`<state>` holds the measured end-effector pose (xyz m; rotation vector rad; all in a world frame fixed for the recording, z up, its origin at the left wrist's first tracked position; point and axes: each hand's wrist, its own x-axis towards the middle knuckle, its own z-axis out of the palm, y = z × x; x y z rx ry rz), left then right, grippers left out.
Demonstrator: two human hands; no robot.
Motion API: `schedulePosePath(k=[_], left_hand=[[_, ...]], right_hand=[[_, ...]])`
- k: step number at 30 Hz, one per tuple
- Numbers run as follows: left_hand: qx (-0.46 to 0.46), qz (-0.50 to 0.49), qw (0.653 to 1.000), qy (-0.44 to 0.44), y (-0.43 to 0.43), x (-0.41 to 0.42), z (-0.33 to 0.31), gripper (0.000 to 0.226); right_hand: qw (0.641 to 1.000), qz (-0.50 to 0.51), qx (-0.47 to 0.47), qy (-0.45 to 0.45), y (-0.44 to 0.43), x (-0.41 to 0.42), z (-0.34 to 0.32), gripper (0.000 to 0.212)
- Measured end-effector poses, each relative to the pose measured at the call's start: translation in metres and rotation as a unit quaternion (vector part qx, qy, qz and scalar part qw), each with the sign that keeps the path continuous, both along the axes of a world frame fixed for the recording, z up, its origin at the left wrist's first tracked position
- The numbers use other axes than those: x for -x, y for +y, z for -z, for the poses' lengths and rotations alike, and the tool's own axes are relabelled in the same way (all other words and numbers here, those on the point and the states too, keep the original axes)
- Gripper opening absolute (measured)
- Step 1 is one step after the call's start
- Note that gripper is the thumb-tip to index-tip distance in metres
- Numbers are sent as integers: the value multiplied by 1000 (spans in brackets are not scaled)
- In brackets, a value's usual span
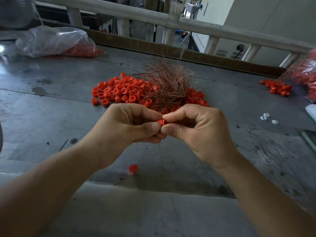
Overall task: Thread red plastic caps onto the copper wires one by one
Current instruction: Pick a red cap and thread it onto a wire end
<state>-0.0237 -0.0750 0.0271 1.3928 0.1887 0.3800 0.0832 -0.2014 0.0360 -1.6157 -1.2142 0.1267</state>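
My left hand [130, 124] and my right hand [196, 129] meet fingertip to fingertip above the grey table [51, 103]. Both pinch one red plastic cap [161, 121] between thumb and forefinger. A thin copper wire [160, 158] hangs straight down below the cap. Behind my hands lies a pile of red caps [119, 90], with a tangled bundle of copper wires [167, 82] resting on it. A single red cap [133, 168] lies on the table below my hands.
A clear plastic bag of red caps [54, 41] sits at the back left. More red caps [277, 87] and a bag with wires [306, 74] are at the right edge. Small white pieces [266, 117] lie to the right. A wooden railing [188, 24] borders the far side.
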Motion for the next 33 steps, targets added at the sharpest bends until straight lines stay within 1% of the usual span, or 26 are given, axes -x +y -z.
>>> schedulePosePath(k=[2, 3, 5, 8, 11, 13, 15, 17, 20, 25, 27, 33], left_hand=[[4, 18, 1000, 2, 1, 1, -1, 23], [5, 26, 1000, 5, 2, 1, -2, 26], [0, 42, 999, 14, 3, 2, -1, 38], [-4, 55, 998, 27, 3, 2, -1, 47], [3, 76, 997, 12, 0, 2, -2, 46], [-39, 71, 997, 7, -4, 3, -3, 53], [-84, 39, 996, 4, -8, 3, -3, 60], [-93, 26, 995, -9, -11, 3, -3, 62], [-95, 35, 994, -32, -14, 5, -2, 62], [-87, 41, 995, -42, -14, 7, 1, 54], [-88, 38, 994, -41, -15, 8, 0, 53], [-84, 22, 995, -40, -10, 8, -4, 58]], right_hand=[[999, -33, 20, 34, -1, -3, -2, 27], [998, -46, 39, 34, -2, -5, -2, 32], [994, -67, 89, -3, -2, -8, -3, 38], [986, -100, 131, -30, -3, -8, -6, 31], [986, -96, 129, -50, -4, -8, -9, 17], [986, -84, 129, -70, -5, -7, -9, 14], [984, -76, 133, -90, -5, -6, -9, 13], [983, -73, 130, -107, -5, -3, -9, 11], [983, -66, 116, -127, -5, 1, -10, 9], [987, -62, 98, -112, -6, 6, -7, 9], [987, -67, 96, -113, -5, 6, -6, 10], [992, -69, 71, -79, -2, 1, -4, 10]])
